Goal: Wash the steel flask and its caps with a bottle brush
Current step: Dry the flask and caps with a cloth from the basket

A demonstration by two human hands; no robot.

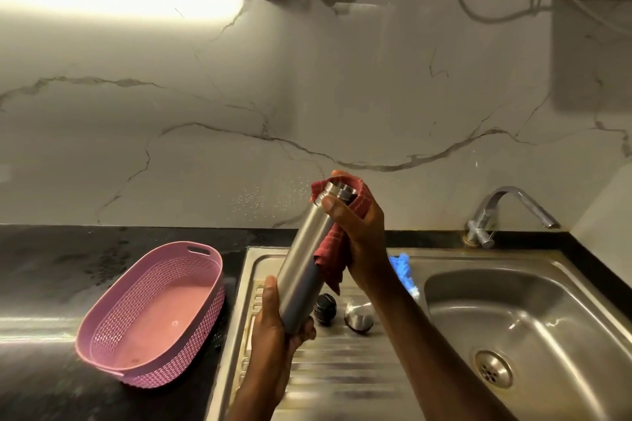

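Note:
I hold the steel flask tilted, mouth up and away, above the sink's drainboard. My left hand grips its base. My right hand wraps a dark red cloth around the flask's neck and open mouth. Two caps lie on the drainboard below: a black inner cap and a steel outer cap. The blue bottle brush lies behind my right forearm, at the basin's edge, partly hidden.
A pink plastic basket stands on the black counter to the left. The steel sink basin with its drain is at the right, with the tap at its far edge. A marble wall rises behind.

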